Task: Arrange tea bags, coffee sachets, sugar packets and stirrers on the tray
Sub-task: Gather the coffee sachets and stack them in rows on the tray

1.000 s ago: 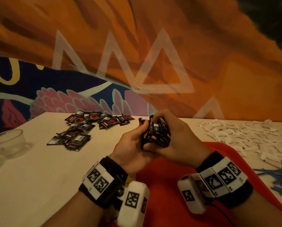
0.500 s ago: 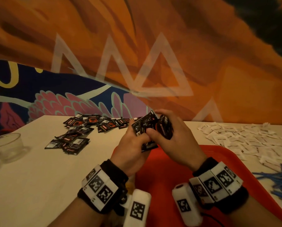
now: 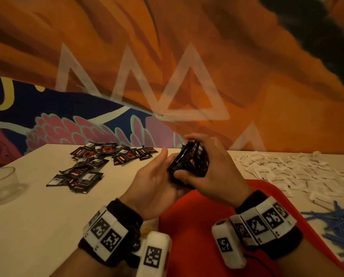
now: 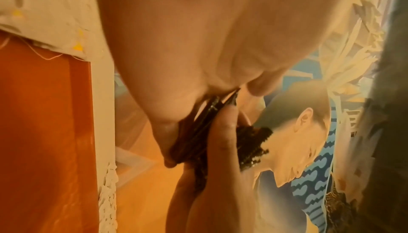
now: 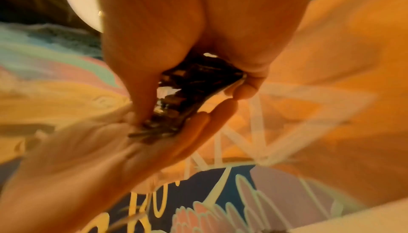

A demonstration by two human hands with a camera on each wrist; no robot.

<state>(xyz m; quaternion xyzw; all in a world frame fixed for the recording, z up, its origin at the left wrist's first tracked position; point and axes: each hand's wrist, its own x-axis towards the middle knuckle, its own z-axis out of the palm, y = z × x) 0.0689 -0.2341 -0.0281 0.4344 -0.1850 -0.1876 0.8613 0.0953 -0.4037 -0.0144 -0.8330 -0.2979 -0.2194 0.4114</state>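
At the far left of our table stands a glass bowl (image 3: 2,181), and next to it lie the loose coffee sachets (image 3: 81,177) we have not yet gathered, dark foil packets scattered flat and overlapping. Our left hand (image 3: 157,182) is open, fingers straight and together, palm turned up beneath and beside the bundle of sachets (image 3: 190,161). Our right hand (image 3: 211,170) grips that bundle from above, thumb curled on its near side and fingers wrapped over the far side, above the far edge of the red tray (image 3: 207,212). We judge these packets light, thin and slick, likely to slide past one another and fan out, so squeezing the stack across its flat faces near the middle should serve best, with the left palm squaring the edges. Further right, white sugar packets (image 3: 291,172) lie spread out, with blue stirrers (image 3: 339,222) heaped beyond the tray.
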